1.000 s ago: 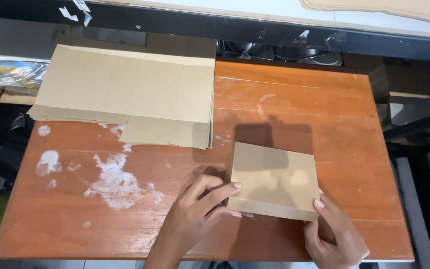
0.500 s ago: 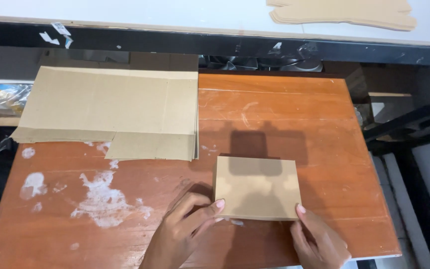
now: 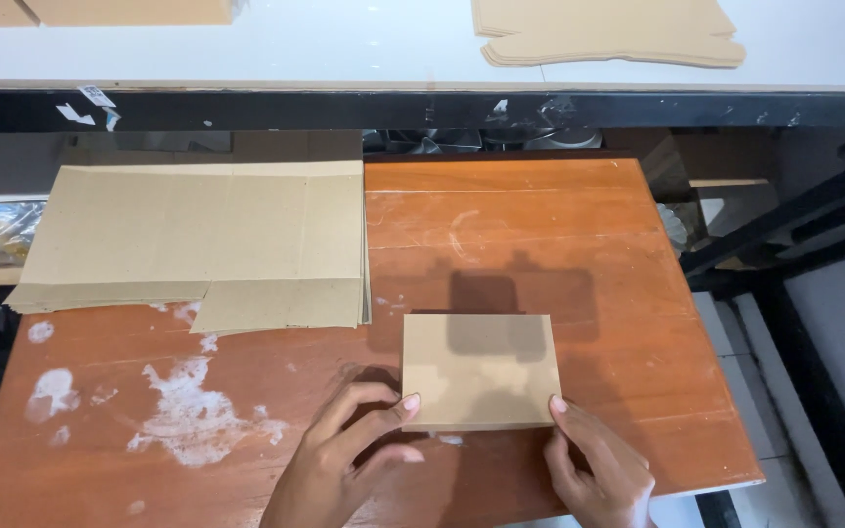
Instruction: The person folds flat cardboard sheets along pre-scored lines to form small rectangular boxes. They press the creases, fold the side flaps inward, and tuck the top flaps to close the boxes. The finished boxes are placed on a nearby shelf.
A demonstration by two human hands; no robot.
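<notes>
A small folded cardboard piece is laid flat on the reddish wooden worktop, toward 5 o'clock of the surface's middle. Its near left corner is touched by the thumb tip of the left hand, whose fingers are spread loosely on the wood at 7 o'clock of the piece; nothing is gripped by it. The near right corner is met by a fingertip of the right hand, which is placed at 5 o'clock of the piece, loosely curled and closed on nothing. A shadow is cast across the piece's top edge and the wood beyond it. At 10 o'clock of the piece, well apart from it, a stack of flat cardboard sheets is seen overhanging the worktop's left edge. White smears are spread on the wood at 9 o'clock of the left hand. At 12 o'clock, beyond a black rail, more cut cardboard blanks are laid on a white surface.
</notes>
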